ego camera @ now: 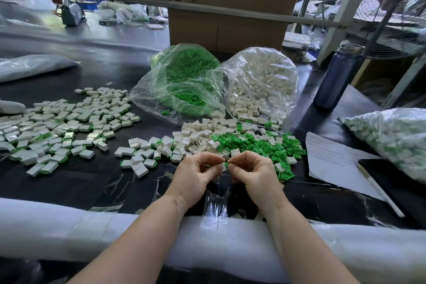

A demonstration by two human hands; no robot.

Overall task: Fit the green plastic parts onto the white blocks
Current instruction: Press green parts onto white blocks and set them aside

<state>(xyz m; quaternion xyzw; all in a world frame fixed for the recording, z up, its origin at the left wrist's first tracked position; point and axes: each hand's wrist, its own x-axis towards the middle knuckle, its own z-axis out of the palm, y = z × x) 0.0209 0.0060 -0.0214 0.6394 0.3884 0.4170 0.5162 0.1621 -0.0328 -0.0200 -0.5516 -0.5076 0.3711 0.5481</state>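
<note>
Both hands meet above the dark counter [96, 182], the left hand [196, 174] and right hand [253, 174] pinching a white block [224, 168] and a small green part [226, 164] between curled fingertips. Loose white blocks [196, 138] and green parts [265, 147] lie just beyond; fitted blocks [62, 127] spread left, before open bags of green parts [184, 78] and white blocks [260, 85].

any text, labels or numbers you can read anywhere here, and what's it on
Nothing in this view can be read.
Sheet of paper at the right of the table: lines of handwriting, too small and blurred to read.
Cardboard boxes behind the bags: faint marks only, no legible print.
Blue bottle: no label showing.
</note>
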